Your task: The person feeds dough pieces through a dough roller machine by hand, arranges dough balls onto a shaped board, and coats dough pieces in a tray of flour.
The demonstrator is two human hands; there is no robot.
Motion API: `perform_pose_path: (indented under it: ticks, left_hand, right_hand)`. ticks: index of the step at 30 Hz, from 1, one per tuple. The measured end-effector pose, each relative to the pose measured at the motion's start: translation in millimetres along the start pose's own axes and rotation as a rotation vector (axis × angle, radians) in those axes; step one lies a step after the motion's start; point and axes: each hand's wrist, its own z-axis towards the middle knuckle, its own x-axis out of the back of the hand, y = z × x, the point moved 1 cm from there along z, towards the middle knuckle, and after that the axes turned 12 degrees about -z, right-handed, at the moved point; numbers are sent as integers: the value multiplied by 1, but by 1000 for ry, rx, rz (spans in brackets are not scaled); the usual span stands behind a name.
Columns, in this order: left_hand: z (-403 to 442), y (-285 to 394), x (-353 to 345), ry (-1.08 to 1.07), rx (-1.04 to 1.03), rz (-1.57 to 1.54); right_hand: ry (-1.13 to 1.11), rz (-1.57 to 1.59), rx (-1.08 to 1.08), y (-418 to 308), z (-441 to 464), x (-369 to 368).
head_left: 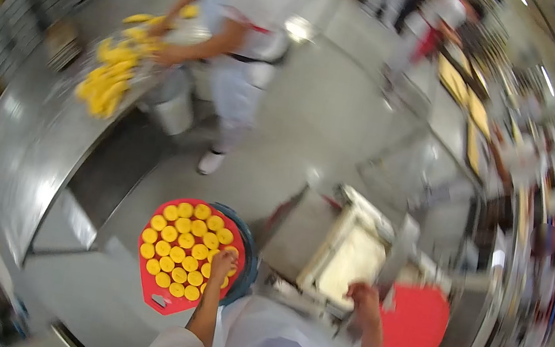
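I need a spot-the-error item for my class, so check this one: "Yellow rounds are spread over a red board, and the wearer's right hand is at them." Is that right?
Not quite: the head view shows the left hand at the yellow rounds; the right hand is near the pale-filled tray. The rounds are indeed spread over a red board.

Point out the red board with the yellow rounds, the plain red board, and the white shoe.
Red board with yellow rounds [151, 287], head view: bare corner by its handle hole.
Plain red board [415, 333], head view: flat middle.
White shoe [209, 162], head view: its upper.
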Motion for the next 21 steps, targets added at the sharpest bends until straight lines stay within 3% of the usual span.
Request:
perform_pose_path:
  ticks: [2, 3, 5, 6, 7, 9, 10, 12, 14, 16, 18, 19, 20, 21]
  left_hand:
    - [-5, 8, -14, -52, 20, -54]
    - [-16, 13, -37, 28, -121, 141]
    - [-3, 14, -39, -77, -160, 124]
    - [-29, 29, -78, -54, -179, 203]
    - [-61, 47, -122, -33, -213, 284]
    - [-47, 42, -124, -100, -328, 623]
    - [-75, 45, -165, -71, -193, 369]
    - [-99, 31, -214, -137, -196, 455]
    - [-114, 8, -252, -232, -187, 528]
    - [-146, -34, -296, -358, -134, 600]
    - [-174, -91, -329, -464, -54, 678]
    - [-186, -121, -342, -509, 1, 716]
    - [-191, -152, -349, -500, 27, 792]
    - [-190, -186, -353, -477, 41, 862]
  right_hand:
    - [7, -178, 125, -10, -13, 5]
    - [18, -266, 188, -14, -19, 9]
    - [-42, -65, 113, -71, -44, 13]
    - [-99, 65, 217, -64, -44, 22]
    - [-91, 81, 167, -72, -62, 31]
    - [-40, 61, 138, -76, -92, 57]
    - [6, 39, 137, -69, -105, 71]
    - [82, 63, 122, -40, -124, 108]
    - [303, -15, 151, -24, -144, 162]
    - [663, -297, 22, 34, -167, 240]
    - [1081, -374, -144, 76, -205, 314]
    - [1221, -467, -225, 133, -218, 362]
    - [1337, -622, -309, 174, -235, 394]
    - [1294, -705, -374, 207, -250, 423]
